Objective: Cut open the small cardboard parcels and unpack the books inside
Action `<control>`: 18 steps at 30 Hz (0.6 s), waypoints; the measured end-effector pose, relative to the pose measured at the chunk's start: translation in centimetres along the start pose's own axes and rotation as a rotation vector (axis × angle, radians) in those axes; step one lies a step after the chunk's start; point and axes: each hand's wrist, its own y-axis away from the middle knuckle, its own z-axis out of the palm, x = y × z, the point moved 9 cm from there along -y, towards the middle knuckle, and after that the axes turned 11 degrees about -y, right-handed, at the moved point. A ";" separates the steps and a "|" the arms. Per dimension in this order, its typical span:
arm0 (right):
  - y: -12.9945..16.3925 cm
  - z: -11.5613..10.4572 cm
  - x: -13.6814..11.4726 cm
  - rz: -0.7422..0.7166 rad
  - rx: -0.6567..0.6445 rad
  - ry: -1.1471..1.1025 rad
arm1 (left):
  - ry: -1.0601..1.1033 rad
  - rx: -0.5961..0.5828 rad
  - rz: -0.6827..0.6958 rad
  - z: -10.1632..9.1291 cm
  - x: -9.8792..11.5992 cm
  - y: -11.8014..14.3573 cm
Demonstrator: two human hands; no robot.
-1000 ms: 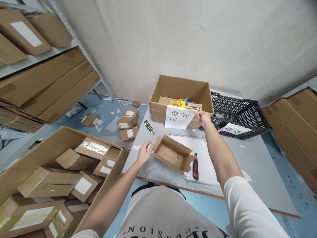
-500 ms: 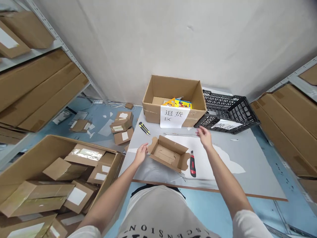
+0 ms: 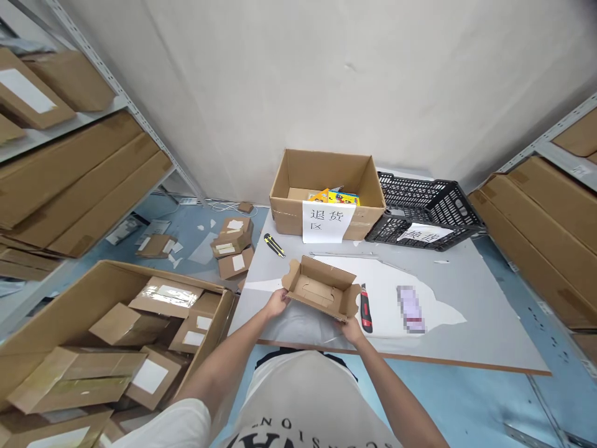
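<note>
A small open cardboard box (image 3: 318,292), with nothing seen inside and its end flaps spread, is between my two hands above the table. My left hand (image 3: 277,303) grips its lower left corner. At its near right corner, my right hand (image 3: 351,330) is closed on the edge, its fingertips partly hidden under the cardboard. A red and black box cutter (image 3: 366,309) lies just right of the box. Beyond its left flap rests a yellow and black box cutter (image 3: 274,245). Farther right is a flat, pale purple item (image 3: 410,308), pixelated beyond recognition.
A larger carton (image 3: 284,218) with colourful packages stands at the table's back, beside a black plastic crate (image 3: 429,211). White paper (image 3: 441,311) covers part of the table. At left, a big carton (image 3: 224,311) holds several parcels. Shelves with boxes flank both sides.
My right hand has come from near the crate down to the small box and taken its near right corner. My left hand has closed on the left corner. The purple item now shows.
</note>
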 end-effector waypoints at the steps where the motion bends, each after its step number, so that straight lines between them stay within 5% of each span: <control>1: -0.3 -0.1 -0.2 0.001 0.018 0.014 | -0.006 0.009 0.001 0.1 0.1 0.2; 10: 0.2 -1.2 -1.9 -0.124 0.077 0.032 | -0.041 0.087 0.049 -1.4 1.9 3.7; 14: -0.4 0.5 -5.3 -0.178 0.055 0.004 | -0.056 0.266 0.046 -4.8 2.3 5.0; 18: -3.9 5.4 -10.7 -0.211 -0.038 -0.072 | 0.050 0.418 0.053 -10.4 2.6 5.2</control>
